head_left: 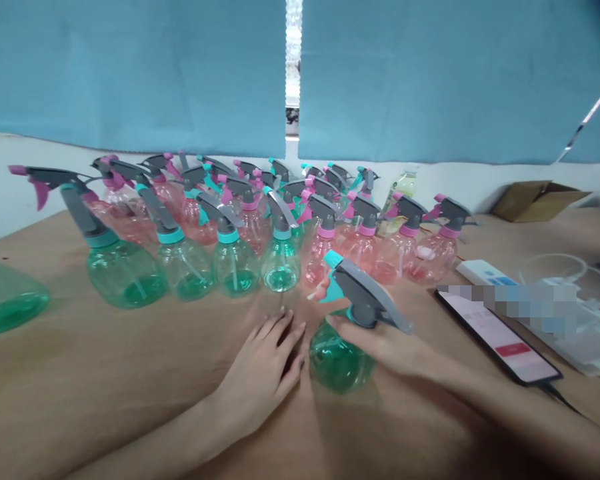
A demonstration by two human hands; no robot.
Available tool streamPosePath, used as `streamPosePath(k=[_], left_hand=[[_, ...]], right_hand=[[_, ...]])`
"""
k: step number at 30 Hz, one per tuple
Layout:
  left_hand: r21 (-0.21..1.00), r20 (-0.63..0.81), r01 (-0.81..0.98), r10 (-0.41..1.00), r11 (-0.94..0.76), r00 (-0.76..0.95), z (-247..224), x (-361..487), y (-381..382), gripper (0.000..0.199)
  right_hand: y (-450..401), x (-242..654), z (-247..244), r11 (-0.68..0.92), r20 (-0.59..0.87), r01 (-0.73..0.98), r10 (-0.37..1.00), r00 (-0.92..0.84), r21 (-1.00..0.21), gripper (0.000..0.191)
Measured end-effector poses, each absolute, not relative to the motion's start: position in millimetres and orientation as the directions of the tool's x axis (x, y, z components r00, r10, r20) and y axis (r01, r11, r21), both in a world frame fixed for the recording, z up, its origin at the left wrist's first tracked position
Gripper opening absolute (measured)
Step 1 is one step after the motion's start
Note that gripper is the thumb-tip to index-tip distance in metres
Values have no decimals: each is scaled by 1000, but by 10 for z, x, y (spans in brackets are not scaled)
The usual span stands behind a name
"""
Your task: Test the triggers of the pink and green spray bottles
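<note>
My right hand (380, 340) is wrapped round the neck of a green spray bottle (341, 360) with a grey head and turquoise trigger; the bottle leans, its nozzle pointing up and left. Just left of it, my left hand (263, 370) lies palm down on the wooden table (105, 387), fingers apart and holding nothing. Behind the hands stands a front row of green spray bottles (236, 270) on the left and pink spray bottles (433, 257) on the right. More bottles with grey heads and pink or turquoise triggers crowd behind them.
At the far left edge lies part of a green bottle body (10, 300). On the right are a phone (500, 337) with a cable, a white-blue box (485, 272) and clear plastic packaging (580, 333). An open cardboard box (530, 201) sits by the wall.
</note>
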State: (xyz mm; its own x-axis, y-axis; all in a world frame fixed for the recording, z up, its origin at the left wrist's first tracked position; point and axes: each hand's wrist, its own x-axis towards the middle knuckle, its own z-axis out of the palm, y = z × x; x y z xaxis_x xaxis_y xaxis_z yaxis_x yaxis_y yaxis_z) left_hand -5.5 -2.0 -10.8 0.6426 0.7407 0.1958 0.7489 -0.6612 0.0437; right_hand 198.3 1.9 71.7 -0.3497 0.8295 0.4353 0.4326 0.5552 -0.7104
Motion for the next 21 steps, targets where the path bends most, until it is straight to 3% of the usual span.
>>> streamPosePath(k=[10,21], left_hand=[[50,180,751,746,-658,641,-85,-44,-8,43],[34,167,757,750,-653,640,-97,-30,-8,44]], right_hand=[[25,1936,693,521,447,262,845,-295,-812,19],[13,1962,661,462,347,433,881,-322,-774,44]])
